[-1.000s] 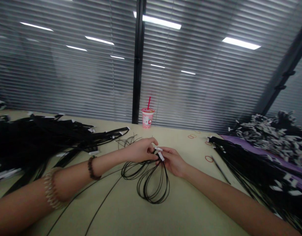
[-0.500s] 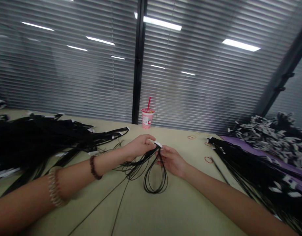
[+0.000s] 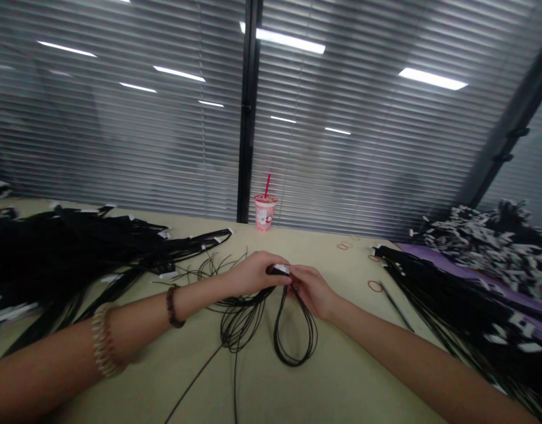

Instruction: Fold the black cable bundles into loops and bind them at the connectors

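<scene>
Near the middle of the table, my left hand (image 3: 258,274) is closed around a bundle of thin black wires (image 3: 296,358), close to its white connector (image 3: 281,268). My right hand (image 3: 314,290) meets it from the other side, its fingers pinched on the wires just below the connector; some fingertips are hidden behind the bundle. One loop of wire hangs below the hands. More coils hang under my left hand, with loose ends trailing toward me.
Piles of black wires with white connectors lie at the left (image 3: 76,247) and right (image 3: 448,306). A pink cup with a straw (image 3: 264,213) stands by the window blinds (image 3: 363,147). Red rubber bands (image 3: 375,286) and a dark thin stick (image 3: 397,307) lie right of my hands.
Both hands have drawn closer together around the connector, and my left hand now covers more of it. The hanging loop has shifted right and slightly toward me.
</scene>
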Demonstrator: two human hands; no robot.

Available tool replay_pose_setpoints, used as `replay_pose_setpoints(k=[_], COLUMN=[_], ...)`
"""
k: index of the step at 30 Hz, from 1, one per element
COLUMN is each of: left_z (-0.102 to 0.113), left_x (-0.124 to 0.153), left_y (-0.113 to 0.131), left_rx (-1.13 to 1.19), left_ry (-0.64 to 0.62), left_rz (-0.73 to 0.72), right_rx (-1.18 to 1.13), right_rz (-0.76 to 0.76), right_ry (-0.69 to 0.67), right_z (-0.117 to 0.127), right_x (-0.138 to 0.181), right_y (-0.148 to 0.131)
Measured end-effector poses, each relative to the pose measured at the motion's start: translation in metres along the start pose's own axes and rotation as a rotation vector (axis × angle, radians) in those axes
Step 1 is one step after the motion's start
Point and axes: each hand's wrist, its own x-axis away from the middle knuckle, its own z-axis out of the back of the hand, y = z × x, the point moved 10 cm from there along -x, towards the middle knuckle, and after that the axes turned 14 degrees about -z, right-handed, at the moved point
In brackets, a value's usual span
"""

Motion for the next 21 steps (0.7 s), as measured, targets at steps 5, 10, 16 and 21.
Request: replay_pose_setpoints(k=[5, 10, 16, 21], left_z=[-0.006, -0.007, -0.002, 0.0], left_x=[-0.004, -0.003, 0.001, -0.003], left_y=[-0.004, -0.021, -0.024, -0.011], left_rx=[0.157, 0.199, 0.211, 0.188], left_ry=[0.038, 0.16, 0.237, 0.169], left_rz=[-0.015, 0.076, 0.124, 0.004], right_rx=[-0.05, -0.126, -0.159, -0.153], right_rz=[-0.029, -0.113, -0.127, -0.123], right_ry=[-0.013, -0.07, -0.125, -0.103], right_z=[0.001, 0.0, 0.001, 0.002], right_x=[0.0, -0.006, -0.008, -0.008], right_y=[-0.001, 0.007, 0.007, 0.009])
